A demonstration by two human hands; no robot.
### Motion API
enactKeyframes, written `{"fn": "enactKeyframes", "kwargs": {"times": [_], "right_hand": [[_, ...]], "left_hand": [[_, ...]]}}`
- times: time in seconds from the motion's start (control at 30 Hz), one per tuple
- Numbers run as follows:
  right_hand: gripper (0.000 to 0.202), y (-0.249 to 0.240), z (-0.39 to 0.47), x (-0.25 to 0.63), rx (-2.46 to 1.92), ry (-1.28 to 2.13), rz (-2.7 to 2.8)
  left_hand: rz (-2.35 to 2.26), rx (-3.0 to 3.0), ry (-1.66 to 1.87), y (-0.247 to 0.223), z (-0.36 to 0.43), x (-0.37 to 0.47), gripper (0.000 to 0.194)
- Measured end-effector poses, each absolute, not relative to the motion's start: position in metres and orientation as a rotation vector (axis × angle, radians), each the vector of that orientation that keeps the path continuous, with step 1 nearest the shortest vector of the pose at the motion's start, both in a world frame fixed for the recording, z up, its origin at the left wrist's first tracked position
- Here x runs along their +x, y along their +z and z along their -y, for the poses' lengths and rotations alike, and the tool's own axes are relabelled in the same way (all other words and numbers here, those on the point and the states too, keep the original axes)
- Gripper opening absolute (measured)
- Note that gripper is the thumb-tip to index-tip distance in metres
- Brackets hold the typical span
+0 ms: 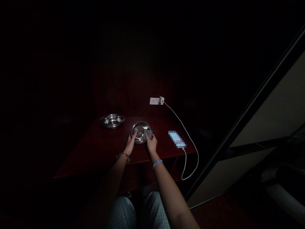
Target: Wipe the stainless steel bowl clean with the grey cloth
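A shiny round metal bowl (138,126) is tilted up a little above the table's front part. My left hand (130,143) grips its left rim, the thumb over the edge and the other fingers hidden behind. In my right hand (152,143) a grey cloth (148,134) is pinched between thumb and fingers, pressed against the bowl's right inner side. Back on the left of the table stand several nested metal bowls (112,121).
The dark red table (95,156) has its front edge near my knees. To the right lies a lit phone (176,139), its white cable (188,132) looping past the table edge up to a charger (161,100) in the wall socket (153,101). A pale panel (267,117) slants at far right.
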State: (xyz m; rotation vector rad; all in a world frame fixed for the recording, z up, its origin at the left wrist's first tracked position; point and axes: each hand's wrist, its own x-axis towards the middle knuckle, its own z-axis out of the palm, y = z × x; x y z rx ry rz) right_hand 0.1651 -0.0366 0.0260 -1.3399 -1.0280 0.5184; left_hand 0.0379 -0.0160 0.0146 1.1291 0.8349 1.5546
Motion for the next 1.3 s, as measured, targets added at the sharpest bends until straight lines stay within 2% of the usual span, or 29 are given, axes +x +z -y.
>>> {"fn": "enactKeyframes", "kwargs": {"times": [0.17,0.33,0.53,0.67,0.9,1.13,1.3], "right_hand": [[0.026,0.024,0.036,0.165,-1.321,0.499,1.015],[0.022,0.024,0.038,0.165,-1.339,0.473,1.024],[0.021,0.026,0.039,0.165,-1.366,0.491,1.001],[0.019,0.027,0.040,0.164,-1.387,0.504,1.046],[0.016,0.023,0.040,0.163,-1.320,0.511,1.078],[0.017,0.018,0.035,0.164,-1.345,0.501,1.039],[0.018,0.017,0.033,0.164,-1.360,0.503,1.040]], "left_hand": [[-0.871,1.159,1.506,0.022,0.022,0.042,0.046],[-0.980,1.253,1.572,0.022,0.025,0.043,0.054],[-0.989,1.189,1.585,0.025,0.022,0.041,0.039],[-0.951,1.144,1.608,0.026,0.020,0.041,0.036],[-0.934,1.137,1.630,0.022,0.018,0.042,0.040],[-0.941,1.252,1.553,0.014,0.016,0.042,0.053],[-0.933,1.256,1.538,0.012,0.015,0.041,0.052]]}}
